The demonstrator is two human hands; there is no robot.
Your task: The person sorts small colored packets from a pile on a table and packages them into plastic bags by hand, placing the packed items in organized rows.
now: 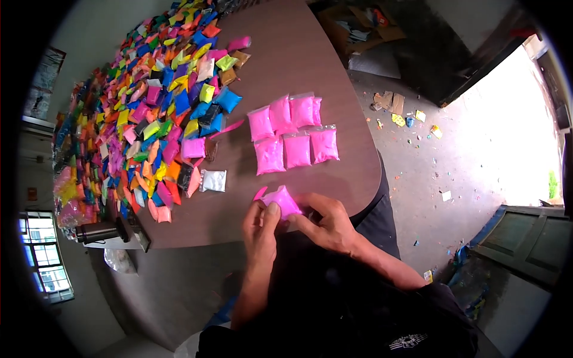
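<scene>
A small pink packet (283, 199) is held between both hands above the near edge of the table. My left hand (260, 225) grips its left side, the thumb lying on the front. My right hand (326, 222) pinches the packet's right side with thumb and fingers. A narrow pink strip (259, 193) shows by the left fingertips; whether it belongs to the packet I cannot tell. Beyond the hands, several pink packets (297, 150) lie in two rows, some in the far row overlapping. A silvery white packet (213, 181) lies to the left.
A large heap of colourful packets (158, 128) covers the table's left side. Another thin pink strip (230, 127) lies beside it. A dark flask (98, 232) is at the left edge of the brown table (352, 179). Cardboard scraps (389, 102) and bits litter the floor at right.
</scene>
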